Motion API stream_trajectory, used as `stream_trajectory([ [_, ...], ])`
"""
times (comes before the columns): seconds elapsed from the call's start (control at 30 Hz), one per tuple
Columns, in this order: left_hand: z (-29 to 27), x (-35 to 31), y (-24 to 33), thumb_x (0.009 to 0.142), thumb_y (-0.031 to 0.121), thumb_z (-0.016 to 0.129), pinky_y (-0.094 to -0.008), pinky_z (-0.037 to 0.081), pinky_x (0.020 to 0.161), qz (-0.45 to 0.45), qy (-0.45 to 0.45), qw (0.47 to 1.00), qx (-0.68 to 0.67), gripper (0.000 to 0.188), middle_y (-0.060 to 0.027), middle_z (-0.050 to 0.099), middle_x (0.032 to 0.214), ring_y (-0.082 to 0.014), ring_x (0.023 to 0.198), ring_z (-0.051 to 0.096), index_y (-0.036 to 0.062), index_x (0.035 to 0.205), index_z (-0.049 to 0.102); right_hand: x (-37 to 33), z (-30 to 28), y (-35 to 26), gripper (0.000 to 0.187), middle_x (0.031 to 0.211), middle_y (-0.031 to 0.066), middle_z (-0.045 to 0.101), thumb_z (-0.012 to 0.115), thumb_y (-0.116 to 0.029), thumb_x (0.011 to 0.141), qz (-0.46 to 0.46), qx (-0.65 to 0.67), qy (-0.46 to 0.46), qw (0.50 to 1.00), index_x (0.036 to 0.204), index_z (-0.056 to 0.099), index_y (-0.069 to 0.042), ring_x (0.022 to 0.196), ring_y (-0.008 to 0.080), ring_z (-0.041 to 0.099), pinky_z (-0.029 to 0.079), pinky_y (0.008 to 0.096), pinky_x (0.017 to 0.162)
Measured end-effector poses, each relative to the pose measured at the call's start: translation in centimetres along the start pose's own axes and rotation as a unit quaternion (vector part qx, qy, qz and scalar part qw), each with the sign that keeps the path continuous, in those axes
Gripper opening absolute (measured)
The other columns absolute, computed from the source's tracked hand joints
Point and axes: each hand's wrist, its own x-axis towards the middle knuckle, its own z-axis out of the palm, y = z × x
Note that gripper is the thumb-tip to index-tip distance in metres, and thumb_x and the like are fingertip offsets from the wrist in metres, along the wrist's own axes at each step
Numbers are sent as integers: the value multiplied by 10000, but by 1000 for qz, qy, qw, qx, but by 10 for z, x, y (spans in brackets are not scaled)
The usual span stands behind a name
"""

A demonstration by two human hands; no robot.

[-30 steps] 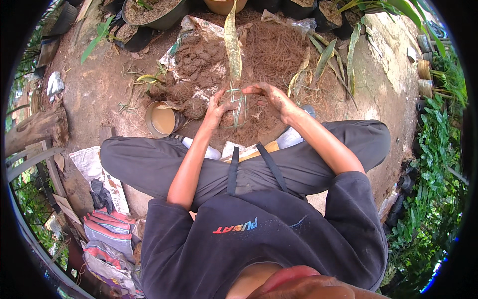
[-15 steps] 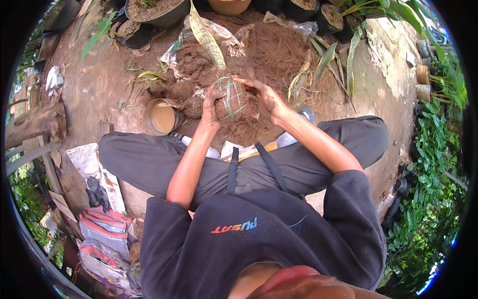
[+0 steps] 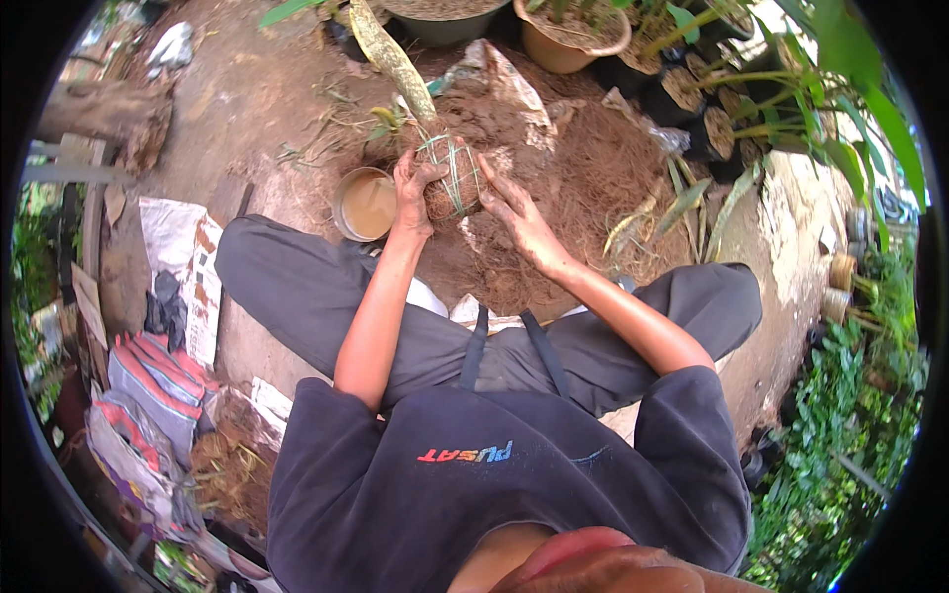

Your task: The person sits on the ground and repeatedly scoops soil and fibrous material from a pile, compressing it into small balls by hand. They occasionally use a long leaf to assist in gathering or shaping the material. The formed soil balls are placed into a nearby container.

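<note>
Between my two palms is a round root ball (image 3: 452,180) of brown fibre, bound with crossing strands of green string. A single long, mottled yellow-green leaf (image 3: 390,61) rises from its top, leaning to the far left. My left hand (image 3: 413,193) cups the ball's left side, thumb across it. Against the right side lies my right hand (image 3: 519,212), its soil-stained fingers nearly straight and pointing up along the ball. Just left of my left hand stands a round container (image 3: 365,205) of cloudy brown liquid.
Loose brown fibre (image 3: 603,148) and a crumpled white sack (image 3: 504,84) lie beyond my hands. Cut mottled leaves (image 3: 682,208) rest at the right. A terracotta-coloured pot (image 3: 568,44) and black-bagged plants line the far side. Folded grey-and-red sacks (image 3: 153,385) lie at left.
The view has turned, shifting the surroundings. My hands and the root ball are nearer the liquid container, and the ball with its leaf tilts more to the left. Both hands still hold it.
</note>
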Motion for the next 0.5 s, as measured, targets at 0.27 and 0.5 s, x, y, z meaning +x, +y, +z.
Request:
stream_trajectory([
  [0.27, -96, 7, 54, 750, 82, 666, -332, 548, 724, 177, 215, 959, 47, 467, -55, 635, 913, -156, 799, 626, 41, 1193, 524, 27, 57, 1, 349, 1258, 67, 542, 520, -202, 941, 58, 75, 20, 995, 1260, 542, -62, 1149, 170, 508, 375, 337, 1019],
  [0.5, -232, 55, 90, 779, 87, 742, -313, 510, 790, 277, 364, 870, 184, 497, -84, 625, 1057, -175, 888, 614, -15, 1203, 504, 62, 97, -1, 258, 1084, 57, 639, 564, -278, 916, 143, 203, 24, 968, 1086, 632, -96, 1031, 150, 575, 449, 309, 878],
])
